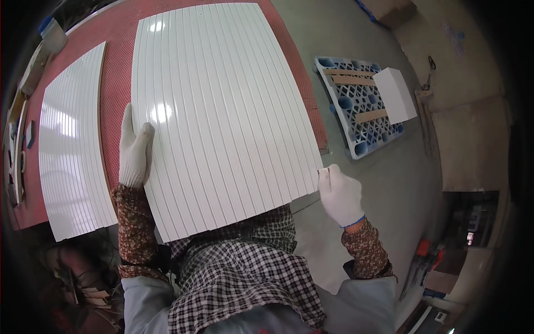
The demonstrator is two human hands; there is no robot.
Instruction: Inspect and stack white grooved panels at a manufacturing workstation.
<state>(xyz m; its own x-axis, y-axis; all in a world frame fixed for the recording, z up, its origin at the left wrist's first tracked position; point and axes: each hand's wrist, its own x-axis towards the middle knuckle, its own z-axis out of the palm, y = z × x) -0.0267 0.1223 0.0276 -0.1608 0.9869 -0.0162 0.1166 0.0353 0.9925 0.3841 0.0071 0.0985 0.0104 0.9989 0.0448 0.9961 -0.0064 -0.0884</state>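
Note:
A large glossy white grooved panel point(222, 122) lies on the red textured worktop, its near end reaching over my checked apron. My left hand point(135, 147), in a white knit glove, rests against the panel's left edge, thumb on the face and fingers along the side. At the near right corner, my right hand point(340, 195), also gloved, is pinched closed around a small pale piece with a dark edge. What that piece is, I cannot make out. Left of my left hand lies a second, narrower white grooved panel point(75, 145).
The red worktop point(118, 78) runs under both panels. On the floor to the right sits a blue-grey plastic pallet point(347, 103) with brown strips and a white box point(395, 96). A translucent container point(53, 34) stands at the far left. Orange-handled equipment point(425, 256) is at the lower right.

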